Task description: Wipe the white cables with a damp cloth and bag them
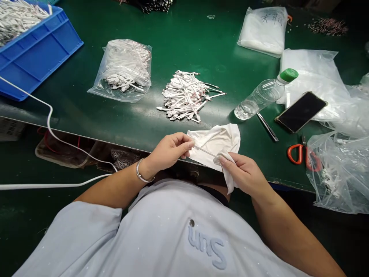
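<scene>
Near the table's front edge, my left hand (173,150) pinches one end of a short white cable (206,151) between thumb and fingers. The cable stretches across to my right hand (245,171), which is closed on a fold of white cloth (229,138) wrapped about the cable's other end. Most of that cloth lies on the table edge behind and between my hands, with a loose flap hanging below my right fingers. Both cable tips are hidden by fingers and cloth. Just beyond the cloth sits a loose pile of similar short white cables (187,96).
A clear bag of cables (123,69) and a blue crate (43,50) stand left. To the right are a water bottle (259,98), a utility knife (267,127), a phone (301,111), orange-handled scissors (294,154) and plastic bags (340,169). A white cord (49,111) crosses the left side.
</scene>
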Demonstrator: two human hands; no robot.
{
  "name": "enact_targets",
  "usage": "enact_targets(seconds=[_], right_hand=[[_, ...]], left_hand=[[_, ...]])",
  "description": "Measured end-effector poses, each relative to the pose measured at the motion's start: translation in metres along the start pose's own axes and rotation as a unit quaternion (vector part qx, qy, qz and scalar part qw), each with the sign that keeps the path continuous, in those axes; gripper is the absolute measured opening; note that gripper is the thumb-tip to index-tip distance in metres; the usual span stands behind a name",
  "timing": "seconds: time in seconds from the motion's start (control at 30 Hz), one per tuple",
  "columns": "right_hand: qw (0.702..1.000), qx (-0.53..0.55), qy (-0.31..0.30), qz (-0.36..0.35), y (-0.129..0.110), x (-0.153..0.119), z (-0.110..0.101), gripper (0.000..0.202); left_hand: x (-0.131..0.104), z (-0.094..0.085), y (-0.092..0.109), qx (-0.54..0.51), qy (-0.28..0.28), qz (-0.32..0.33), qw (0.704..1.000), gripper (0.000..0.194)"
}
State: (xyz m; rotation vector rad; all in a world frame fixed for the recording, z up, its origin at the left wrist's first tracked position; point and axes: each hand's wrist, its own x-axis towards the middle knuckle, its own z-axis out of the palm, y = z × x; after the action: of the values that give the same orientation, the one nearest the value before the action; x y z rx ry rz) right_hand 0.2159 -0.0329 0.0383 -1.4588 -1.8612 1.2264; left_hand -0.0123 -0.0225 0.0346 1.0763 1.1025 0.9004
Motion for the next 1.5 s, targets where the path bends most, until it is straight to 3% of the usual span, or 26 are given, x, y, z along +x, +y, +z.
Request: enact_targets(seconds=[0.2, 0.47, 0.73, 0.93, 1.07, 1.3, 1.37, 1.5], right_hand=[[0.997, 0.008, -0.073, 0.016, -0.008, 0.008, 0.009, 0.044], [0.999, -0.003, -0.019, -0.042, -0.004, 0.016, 0.01, 0.041], [0.992, 0.099, -0.028, 0.069, -0.002, 0.013, 0.008, 0.043], [0.98, 0.172, 0.04, 0.088, 0.004, 0.009, 0.009, 0.029], [0.979, 0.171, 0.061, 0.091, 0.009, 0.008, 0.01, 0.031], [0.989, 0.133, 0.023, 0.063, 0.009, 0.01, 0.014, 0.027], [0.996, 0.079, 0.029, 0.031, 0.007, 0.011, 0.015, 0.026], [0.987, -0.074, 0.132, -0.059, 0.008, 0.02, 0.011, 0.037]], left_hand=[[0.002, -0.01, -0.004, -0.074, 0.032, -0.039, 0.996, 0.03], [-0.011, -0.031, 0.002, -0.036, 0.016, -0.028, 0.999, 0.028], [-0.01, -0.028, -0.002, -0.174, -0.014, -0.167, 0.97, 0.032], [-0.012, -0.026, -0.003, -0.156, -0.037, -0.097, 0.982, 0.029], [-0.014, -0.026, -0.003, -0.127, -0.037, -0.075, 0.988, 0.031], [-0.011, -0.022, -0.01, -0.07, -0.041, -0.041, 0.996, 0.031], [-0.011, -0.025, -0.009, -0.021, -0.02, -0.019, 0.999, 0.029], [-0.017, -0.053, 0.0, 0.14, 0.101, 0.042, 0.984, 0.028]])
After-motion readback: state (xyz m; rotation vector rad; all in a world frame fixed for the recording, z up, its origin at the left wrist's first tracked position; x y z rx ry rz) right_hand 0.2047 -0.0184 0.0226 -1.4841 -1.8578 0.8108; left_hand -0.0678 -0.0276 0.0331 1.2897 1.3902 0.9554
